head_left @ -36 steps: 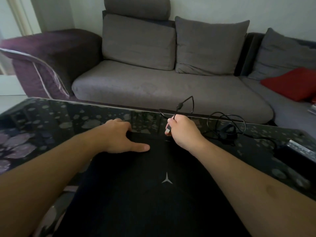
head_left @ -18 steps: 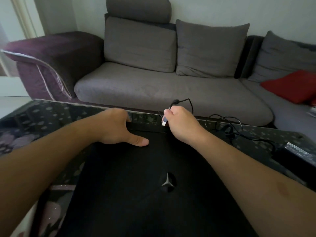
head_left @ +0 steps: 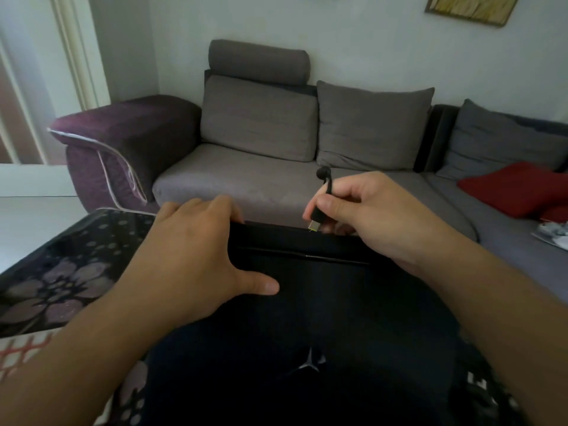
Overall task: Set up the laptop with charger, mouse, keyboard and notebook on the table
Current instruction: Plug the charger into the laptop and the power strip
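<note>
A closed black laptop (head_left: 307,318) is seen lying on the dark, flower-patterned table (head_left: 61,272), its lid marked with a pale three-pointed emblem near the table's near edge. The laptop's far edge is gripped by the left hand (head_left: 196,256): the fingers are curled over that edge and the thumb is laid flat on the lid. Just above the same far edge, to the right, a black charger plug (head_left: 318,218) is pinched between thumb and fingers of the right hand (head_left: 368,216), its metal tip pointed down at the laptop's rear; whether the tip is touching cannot be told. A short run of cable is seen rising from the grip. Beyond the table's far edge a grey sofa (head_left: 261,179) with a purple armrest is set, and a red cushion (head_left: 516,189) is seen at far right.
</note>
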Motion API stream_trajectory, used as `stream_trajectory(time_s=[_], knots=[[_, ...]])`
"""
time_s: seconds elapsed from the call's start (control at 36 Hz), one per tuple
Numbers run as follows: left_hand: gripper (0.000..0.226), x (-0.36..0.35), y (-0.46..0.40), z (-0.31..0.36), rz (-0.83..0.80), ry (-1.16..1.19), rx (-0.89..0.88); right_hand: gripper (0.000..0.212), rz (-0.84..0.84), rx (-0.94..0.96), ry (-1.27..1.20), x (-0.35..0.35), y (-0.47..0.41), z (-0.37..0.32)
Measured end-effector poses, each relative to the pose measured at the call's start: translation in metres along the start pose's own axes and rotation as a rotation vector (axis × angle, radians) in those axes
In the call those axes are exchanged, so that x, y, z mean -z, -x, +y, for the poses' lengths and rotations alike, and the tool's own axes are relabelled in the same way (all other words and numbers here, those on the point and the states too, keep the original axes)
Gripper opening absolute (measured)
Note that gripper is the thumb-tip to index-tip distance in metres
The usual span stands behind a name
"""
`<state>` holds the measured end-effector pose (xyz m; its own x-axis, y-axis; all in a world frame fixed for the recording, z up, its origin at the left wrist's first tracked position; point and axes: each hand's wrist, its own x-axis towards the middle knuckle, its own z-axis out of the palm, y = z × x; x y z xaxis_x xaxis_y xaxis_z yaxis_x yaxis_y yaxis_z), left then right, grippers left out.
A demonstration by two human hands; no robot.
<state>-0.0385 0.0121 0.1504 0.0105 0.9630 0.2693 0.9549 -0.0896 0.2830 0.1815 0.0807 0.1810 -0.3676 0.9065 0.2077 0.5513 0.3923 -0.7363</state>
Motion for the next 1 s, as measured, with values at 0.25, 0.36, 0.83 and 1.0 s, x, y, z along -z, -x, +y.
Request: stream_trajectory(time_s=[0.25,0.36,0.83,1.0], knots=[[0.078,0.003,0.031,-0.005,0.206,0.011,-0.104,0.016,0.006,0.077,-0.195,0.004,0.018,-0.026],[0.082,0.001,0.039,-0.009,0.265,0.032,-0.138,0.008,0.022,0.088,-0.196,0.005,0.020,-0.030],[0.082,-0.001,0.041,-0.007,0.343,0.033,-0.175,0.005,-0.022,0.119,-0.051,-0.003,0.027,-0.045],[0.081,-0.003,0.039,-0.011,0.317,0.030,-0.175,0.006,-0.013,0.117,0.008,-0.003,0.027,-0.045]])
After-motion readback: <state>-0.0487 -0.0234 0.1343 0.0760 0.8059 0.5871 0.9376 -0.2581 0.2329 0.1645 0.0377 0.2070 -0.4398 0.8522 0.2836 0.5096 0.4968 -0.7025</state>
